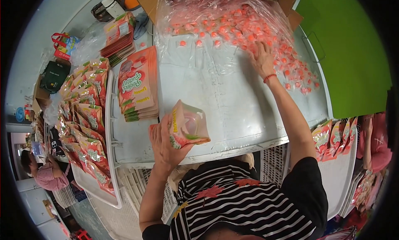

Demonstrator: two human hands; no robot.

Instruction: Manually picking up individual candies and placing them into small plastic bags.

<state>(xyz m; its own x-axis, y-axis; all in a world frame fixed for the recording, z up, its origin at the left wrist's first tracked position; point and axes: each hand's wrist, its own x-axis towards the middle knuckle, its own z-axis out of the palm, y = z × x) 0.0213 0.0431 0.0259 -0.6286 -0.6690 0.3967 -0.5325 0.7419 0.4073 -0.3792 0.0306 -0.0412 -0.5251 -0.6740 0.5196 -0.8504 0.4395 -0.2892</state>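
My left hand [163, 143] is closed around an open candy pouch [200, 117], pink and green, whose mouth gapes upward near the table's front edge. Stretched out to the far right, my right hand [262, 60] has its fingers spread at the edge of a heap of individually wrapped red candies [239, 30]. Whether a fingertip pinches any candy is hard to see. Beside my left hand lies a neat stack of flat pouches [138, 80].
A white tray [113, 144] of filled pouches stands at the left; another tray [338, 173] with pouches is at the right. Behind the candies sits a cardboard box [143, 3] with a clear liner. More flat pouches [118, 42] lie far left. Other people [48, 173] are at both sides.
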